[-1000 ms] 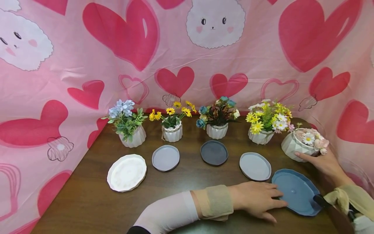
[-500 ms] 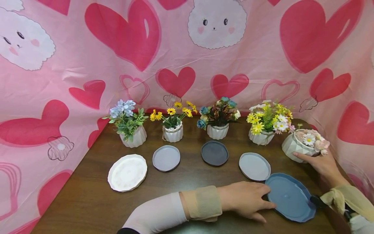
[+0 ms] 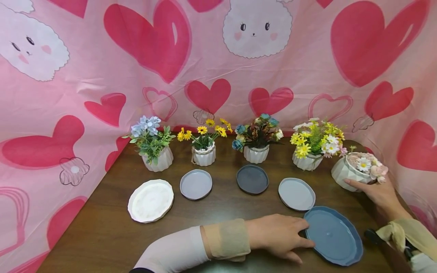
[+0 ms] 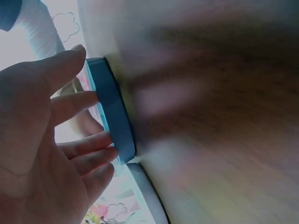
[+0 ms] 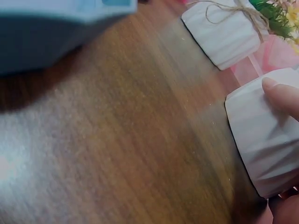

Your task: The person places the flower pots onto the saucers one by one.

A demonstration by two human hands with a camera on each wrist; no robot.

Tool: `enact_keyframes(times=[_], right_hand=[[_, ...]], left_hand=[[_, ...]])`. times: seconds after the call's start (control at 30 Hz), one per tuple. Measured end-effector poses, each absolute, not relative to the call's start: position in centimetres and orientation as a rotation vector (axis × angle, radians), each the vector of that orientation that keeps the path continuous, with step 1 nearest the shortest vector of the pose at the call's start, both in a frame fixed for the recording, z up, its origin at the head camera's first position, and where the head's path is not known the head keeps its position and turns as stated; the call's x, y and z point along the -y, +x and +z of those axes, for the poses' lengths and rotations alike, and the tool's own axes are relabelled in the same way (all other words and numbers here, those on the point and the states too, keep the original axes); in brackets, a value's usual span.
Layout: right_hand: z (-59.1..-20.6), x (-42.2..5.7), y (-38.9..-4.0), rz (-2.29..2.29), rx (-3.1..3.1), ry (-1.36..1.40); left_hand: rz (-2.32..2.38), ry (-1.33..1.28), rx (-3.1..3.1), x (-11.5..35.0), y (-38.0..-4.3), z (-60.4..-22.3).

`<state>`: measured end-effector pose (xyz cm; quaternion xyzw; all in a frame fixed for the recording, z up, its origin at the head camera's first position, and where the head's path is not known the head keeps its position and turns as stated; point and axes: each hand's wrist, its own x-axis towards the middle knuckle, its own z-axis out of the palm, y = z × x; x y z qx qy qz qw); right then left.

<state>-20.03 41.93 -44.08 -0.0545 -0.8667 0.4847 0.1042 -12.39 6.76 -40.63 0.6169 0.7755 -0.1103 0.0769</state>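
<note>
Middle lane: brown wooden tabletop runs back between the rounded lilac-grey dish and dark-grey dish.
Back row: white ribbed flower pots obstruct, with gaps between their bases.
Front: the left forearm and left hand bar the way to the large blue plate.
Right corner: occupied by the right hand and faceted white pot of pink flowers.
</note>
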Motion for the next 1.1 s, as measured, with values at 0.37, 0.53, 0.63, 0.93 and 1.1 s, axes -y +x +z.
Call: enact_keyframes(times=[0.37,0.53,0.63,0.93,1.1], right_hand=[[-44.2,-42.0,-20.2,1.414,2.605,-0.161],[-44.2,-41.8,-20.1,1.403,2.608,-0.225],[-44.1,-41.8,-20.1,1.401,2.591,-0.214],[-44.2,-41.8,-20.2,1.412,2.551,-0.216],[-44.3,-41.7,-20.0,1.434,2.51,-0.205]], left_hand=[[-0.237,1.876,-2.264,-5.2,-12.7,-40.3],[-0.216,1.861,-2.244,-5.0,-12.7,-40.3],[-0.211,1.856,-2.235,-5.1,-12.7,-40.3],[-0.213,1.875,-2.25,-5.0,-12.7,-40.6],[-0.225,1.89,-2.264,-5.1,-12.7,-40.7]])
